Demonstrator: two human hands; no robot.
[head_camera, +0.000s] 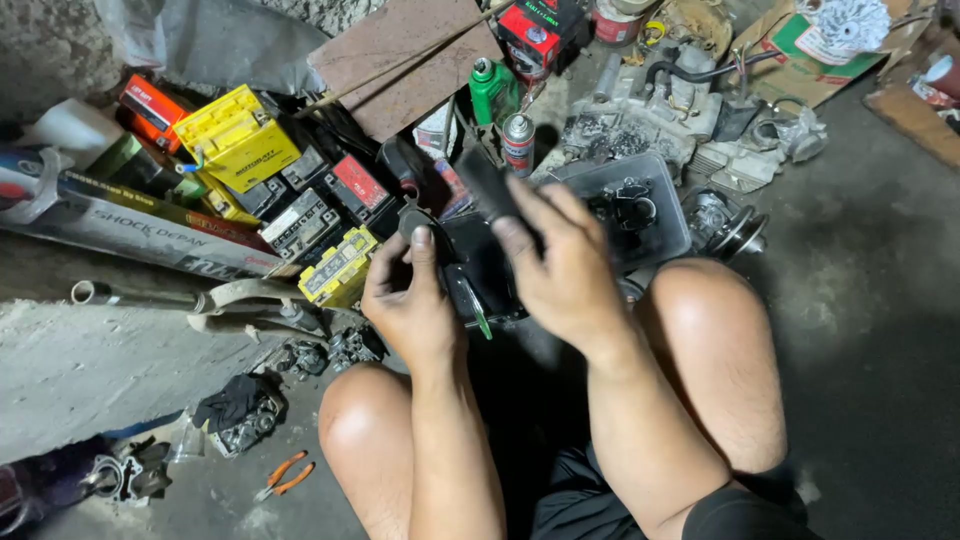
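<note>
Right hand (565, 265) grips a flat black strip (487, 185) at mid-frame, fingers folded around its lower end; the strip's long axis slants from lower right to upper left, its free end pointing toward the top of the frame. Left hand (405, 300), just beside it, pinches a small round dark part (415, 217) between thumb and fingers. Both hands hover above the person's bare knees, at lower centre.

Directly beneath the hands lies a black tray (480, 270) with a green-handled tool (478, 318) sticking out of it. Orange-handled pliers (283, 475) rest on the concrete floor at lower left, well apart.

Behind the hands, a clear plastic tub (660, 215) holds dark metal parts. Left of centre, a small yellow-topped battery (338, 265) sits among black ones, with a larger yellow box-shaped battery (237, 138) and an orange one (152, 103) farther up-left. A long printed carton (130, 225) lies along the left edge.

Farther back, a silver spray can (518, 143) with a red band and a green bottle (492, 92) stand upright near top centre, beside a grey engine block (650, 115).
</note>
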